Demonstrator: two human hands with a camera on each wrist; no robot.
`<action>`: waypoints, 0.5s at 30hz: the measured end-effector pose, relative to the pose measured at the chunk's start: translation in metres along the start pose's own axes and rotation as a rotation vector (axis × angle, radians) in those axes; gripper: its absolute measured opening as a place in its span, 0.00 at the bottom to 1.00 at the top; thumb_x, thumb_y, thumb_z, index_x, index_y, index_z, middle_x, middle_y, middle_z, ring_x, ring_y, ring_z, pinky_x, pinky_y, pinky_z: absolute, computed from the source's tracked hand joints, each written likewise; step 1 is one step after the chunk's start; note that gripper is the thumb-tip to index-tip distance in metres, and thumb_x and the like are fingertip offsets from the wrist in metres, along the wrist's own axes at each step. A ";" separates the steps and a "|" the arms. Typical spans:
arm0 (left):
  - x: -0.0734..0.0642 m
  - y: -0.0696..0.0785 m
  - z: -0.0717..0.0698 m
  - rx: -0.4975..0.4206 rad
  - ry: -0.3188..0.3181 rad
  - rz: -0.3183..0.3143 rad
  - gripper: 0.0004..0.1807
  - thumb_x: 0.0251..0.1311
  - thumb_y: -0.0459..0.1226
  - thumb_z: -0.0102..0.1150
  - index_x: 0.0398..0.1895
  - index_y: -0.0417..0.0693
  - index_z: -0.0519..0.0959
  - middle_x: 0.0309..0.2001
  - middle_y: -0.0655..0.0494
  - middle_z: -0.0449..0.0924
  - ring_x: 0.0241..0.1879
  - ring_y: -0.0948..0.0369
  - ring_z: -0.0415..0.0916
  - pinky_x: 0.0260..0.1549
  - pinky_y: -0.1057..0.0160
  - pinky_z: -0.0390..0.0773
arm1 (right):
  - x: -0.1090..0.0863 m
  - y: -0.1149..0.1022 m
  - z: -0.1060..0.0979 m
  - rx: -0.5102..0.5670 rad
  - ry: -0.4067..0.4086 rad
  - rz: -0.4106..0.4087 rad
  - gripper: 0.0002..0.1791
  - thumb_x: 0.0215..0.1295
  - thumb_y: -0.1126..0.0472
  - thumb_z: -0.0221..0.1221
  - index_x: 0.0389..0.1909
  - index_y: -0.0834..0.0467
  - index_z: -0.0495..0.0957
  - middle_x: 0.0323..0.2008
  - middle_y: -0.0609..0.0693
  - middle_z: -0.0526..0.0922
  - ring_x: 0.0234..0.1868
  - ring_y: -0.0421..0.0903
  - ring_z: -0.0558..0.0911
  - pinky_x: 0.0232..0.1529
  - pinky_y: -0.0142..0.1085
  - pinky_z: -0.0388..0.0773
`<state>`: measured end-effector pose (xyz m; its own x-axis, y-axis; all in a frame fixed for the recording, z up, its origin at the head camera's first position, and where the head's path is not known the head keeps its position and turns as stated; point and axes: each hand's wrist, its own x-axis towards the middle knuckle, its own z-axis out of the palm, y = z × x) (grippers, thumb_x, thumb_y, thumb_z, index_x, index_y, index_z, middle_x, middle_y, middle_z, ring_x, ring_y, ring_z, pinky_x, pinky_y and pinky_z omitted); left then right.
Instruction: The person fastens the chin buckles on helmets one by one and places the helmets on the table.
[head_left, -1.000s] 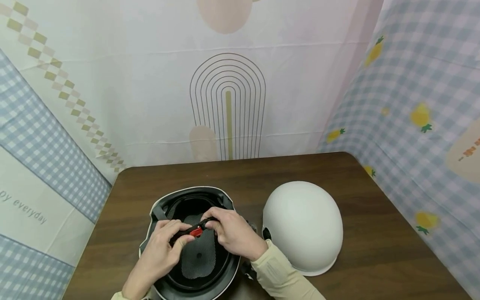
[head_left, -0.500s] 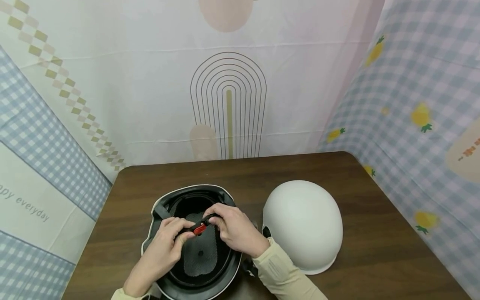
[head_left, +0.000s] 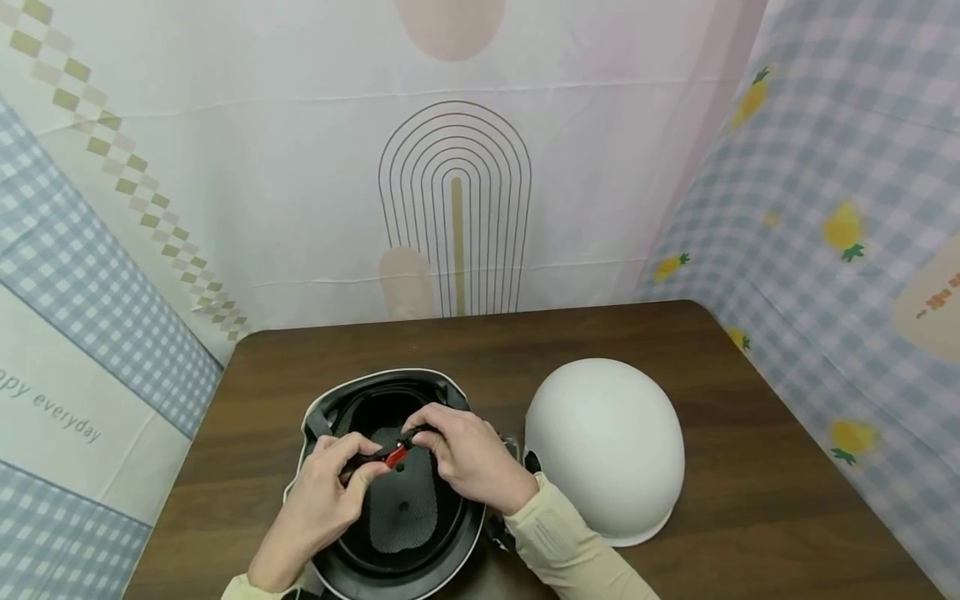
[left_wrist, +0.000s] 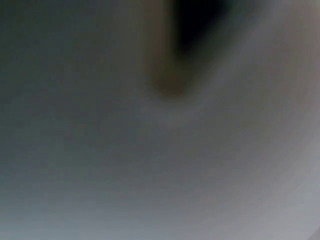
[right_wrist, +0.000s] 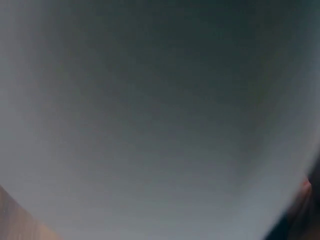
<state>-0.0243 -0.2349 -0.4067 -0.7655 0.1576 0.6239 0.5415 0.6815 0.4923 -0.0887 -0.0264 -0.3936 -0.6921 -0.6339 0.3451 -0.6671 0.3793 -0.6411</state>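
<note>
An upturned helmet [head_left: 402, 517] with a black padded lining and a pale rim lies at the front of the table in the head view. Over its opening, both hands hold a black chin-strap buckle with a red part [head_left: 396, 456]. My left hand [head_left: 321, 504] pinches the left side between thumb and fingers. The right hand [head_left: 474, 460] pinches the black end on the right. Fingers cover much of the strap, and whether the buckle's halves are joined is too small to tell. Both wrist views are mostly a blurred grey surface close to the lens.
A second, white helmet [head_left: 604, 450] sits dome up just right of the right forearm. Dark hardware [head_left: 498, 533] shows between the two helmets. The brown wooden table [head_left: 750, 467] meets patterned cloth hangings [head_left: 315, 208] at the back and sides.
The hands stay at nearly the same spot and keep their pinch. Between them, the buckle's red part has turned a little and looks narrower and more slanted. Both helmets remain in place.
</note>
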 end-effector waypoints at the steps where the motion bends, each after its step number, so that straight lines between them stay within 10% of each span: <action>1: 0.000 0.000 0.000 0.005 0.003 0.010 0.17 0.41 0.31 0.75 0.32 0.57 0.80 0.32 0.67 0.82 0.31 0.65 0.65 0.28 0.66 0.67 | 0.000 0.000 0.000 0.000 0.001 -0.004 0.08 0.72 0.60 0.54 0.47 0.48 0.78 0.43 0.39 0.80 0.28 0.34 0.72 0.28 0.26 0.70; 9: -0.005 -0.007 -0.007 -0.089 0.098 0.035 0.17 0.37 0.31 0.75 0.31 0.54 0.81 0.29 0.62 0.83 0.27 0.67 0.62 0.23 0.73 0.63 | 0.004 0.013 -0.009 -0.094 0.250 -0.030 0.10 0.70 0.70 0.55 0.44 0.52 0.76 0.41 0.42 0.79 0.35 0.35 0.77 0.36 0.31 0.76; 15: -0.006 -0.006 -0.008 -0.082 0.057 0.022 0.17 0.40 0.30 0.75 0.33 0.57 0.81 0.30 0.64 0.83 0.29 0.67 0.63 0.24 0.74 0.65 | 0.000 0.010 -0.012 -0.080 0.138 -0.066 0.10 0.74 0.63 0.51 0.49 0.49 0.77 0.42 0.39 0.78 0.30 0.34 0.75 0.33 0.28 0.74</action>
<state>-0.0202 -0.2454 -0.4086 -0.7332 0.1298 0.6675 0.5868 0.6167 0.5247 -0.0989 -0.0147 -0.3921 -0.6737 -0.5627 0.4790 -0.7283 0.3956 -0.5596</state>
